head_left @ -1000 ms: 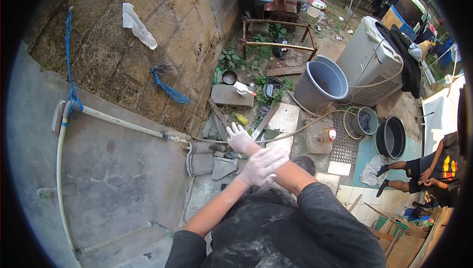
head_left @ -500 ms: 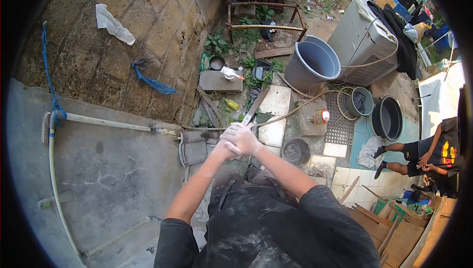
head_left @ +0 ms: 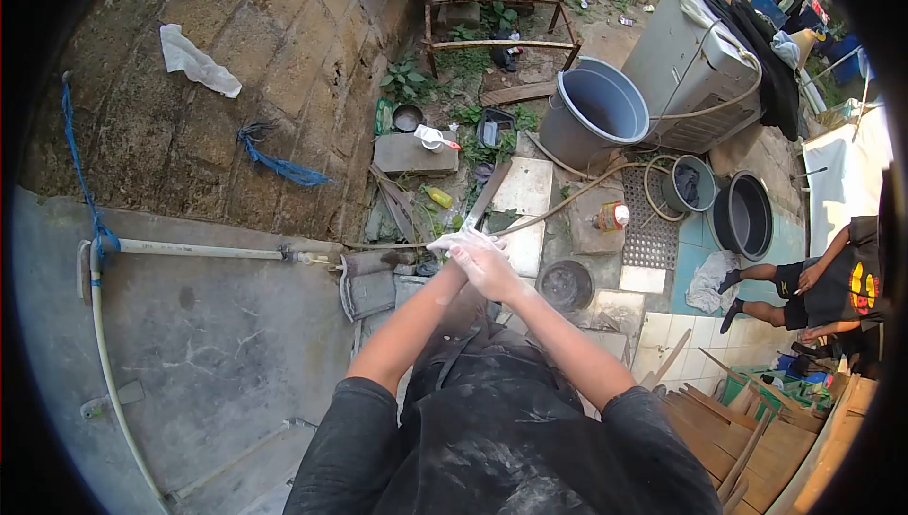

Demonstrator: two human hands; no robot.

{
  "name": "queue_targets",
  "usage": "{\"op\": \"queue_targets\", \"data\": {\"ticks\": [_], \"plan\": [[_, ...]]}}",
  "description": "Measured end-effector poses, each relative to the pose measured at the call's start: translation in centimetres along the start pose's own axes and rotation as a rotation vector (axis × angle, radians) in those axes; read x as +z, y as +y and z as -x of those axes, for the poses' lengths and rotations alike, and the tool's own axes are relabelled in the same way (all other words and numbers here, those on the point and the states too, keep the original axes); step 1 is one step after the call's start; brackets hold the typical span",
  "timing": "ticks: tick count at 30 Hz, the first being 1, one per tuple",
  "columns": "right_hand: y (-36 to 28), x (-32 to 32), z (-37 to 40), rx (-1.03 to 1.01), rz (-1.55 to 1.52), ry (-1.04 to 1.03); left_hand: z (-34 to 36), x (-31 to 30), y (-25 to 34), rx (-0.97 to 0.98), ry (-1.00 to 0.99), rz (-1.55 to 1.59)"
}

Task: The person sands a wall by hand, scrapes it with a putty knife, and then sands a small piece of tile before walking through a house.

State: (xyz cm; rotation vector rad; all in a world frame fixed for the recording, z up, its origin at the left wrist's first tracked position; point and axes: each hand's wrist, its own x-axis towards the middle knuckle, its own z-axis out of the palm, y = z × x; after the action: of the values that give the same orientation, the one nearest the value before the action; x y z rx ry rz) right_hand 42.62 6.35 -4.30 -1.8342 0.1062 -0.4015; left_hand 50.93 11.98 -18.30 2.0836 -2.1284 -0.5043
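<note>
My left hand (head_left: 447, 274) and my right hand (head_left: 484, 269) are pressed together in front of my body, both coated in white powder. The right hand lies across the left with its fingers stretched out, covering much of it. Fingertips of the left show past the right hand's far edge, also stretched. No object shows between them. Just beyond, on the ground, lies a narrow wooden strip (head_left: 490, 195) with a pale, shiny near end. A round dark pan (head_left: 566, 289) sits to the right of my hands.
A grey bucket (head_left: 601, 104), a washing machine (head_left: 667, 66), a black basin (head_left: 743, 217) and a hose (head_left: 591, 177) lie ahead right. Another person (head_left: 832, 279) is at far right, near wooden boards (head_left: 747, 420). A concrete block (head_left: 416, 153) and a pipe (head_left: 199, 248) are left.
My hands have shifted against each other: the clasped fingers have straightened, and the right hand now covers more of the left. The view has shifted slightly.
</note>
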Motion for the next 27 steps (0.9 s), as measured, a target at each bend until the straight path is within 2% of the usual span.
{"op": "queue_targets", "data": {"ticks": [1,3,4,5,6,7,8,9,10,11,13,14,15,17,18,19,21,23,24,25,26,27], "plan": [[-3.6,0.7,-0.7,-0.231,0.225,-0.014,-0.5,-0.7,-0.6,0.021,0.012,-0.04],[-7.4,0.3,-1.3,-0.474,0.215,-0.082,-1.8,-1.6,-1.4,0.058,-0.042,-0.14],[-4.2,1.0,-0.6,-0.468,0.175,-0.028,-3.3,-1.9,-0.5,-0.045,-0.158,-0.137],[2.7,0.8,0.6,-0.309,0.335,-0.143,-3.7,-0.7,-0.5,-0.037,-0.111,0.025],[7.0,-1.6,1.2,-0.168,0.504,-0.03,-4.1,0.5,-0.4,-0.022,-0.066,0.19],[12.1,-4.4,2.2,0.2,0.534,-0.135,-4.5,1.8,-0.4,0.0,-0.025,0.35],[18.2,-7.5,3.8,0.582,0.499,-0.21,-3.9,2.2,1.0,-0.16,-0.412,0.155],[22.9,-11.3,5.4,1.003,0.673,-0.339,-4.4,4.0,1.1,-0.125,-0.639,0.258],[22.3,-14.8,5.6,1.08,0.672,-0.397,-4.6,5.5,0.9,0.004,-0.687,0.396],[20.4,-18.0,4.7,1.153,0.675,-0.448,-5.0,5.7,0.8,-0.047,-0.632,0.441],[17.7,-18.7,2.8,0.52,0.602,-0.221,-6.2,6.4,1.3,-0.149,-0.521,0.547],[13.1,-17.9,-0.1,0.35,0.449,-0.168,-7.8,8.9,0.4,-0.151,-0.589,0.567],[8.1,-16.9,-2.5,0.21,0.347,-0.164,-9.7,8.5,0.0,-0.16,-0.719,0.543],[1.6,-14.7,-4.5,-0.086,0.195,-0.189,-10.8,15.5,-0.3,-0.201,-0.197,0.529],[-0.1,-14.1,-4.7,-0.213,0.085,-0.231,-11.9,14.8,0.4,-0.176,-0.17,0.446],[1.0,-12.9,-3.7,-0.257,-0.061,-0.28,-12.9,13.6,1.2,-0.151,-0.146,0.362],[9.0,-12.8,-0.1,-0.029,0.129,-0.344,-15.1,9.0,2.7,-0.111,-0.083,0.179],[16.0,-17.4,2.7,0.181,0.509,-0.113,-18.2,3.4,2.5,-0.065,-0.389,0.509],[18.5,-21.4,4.0,0.631,0.49,-0.197,-19.3,0.7,3.9,-0.081,-0.576,0.501],[23.5,-24.8,7.2,0.865,0.354,-0.031,-17.6,-0.9,5.1,-0.014,-0.276,0.677],[27.8,-28.9,10.5,0.868,0.301,0.079,-17.0,-1.8,6.0,-0.014,-0.096,0.752],[32.0,-32.9,13.6,0.895,0.196,0.222,-17.0,-3.0,6.7,-0.038,-0.053,0.752]]}}
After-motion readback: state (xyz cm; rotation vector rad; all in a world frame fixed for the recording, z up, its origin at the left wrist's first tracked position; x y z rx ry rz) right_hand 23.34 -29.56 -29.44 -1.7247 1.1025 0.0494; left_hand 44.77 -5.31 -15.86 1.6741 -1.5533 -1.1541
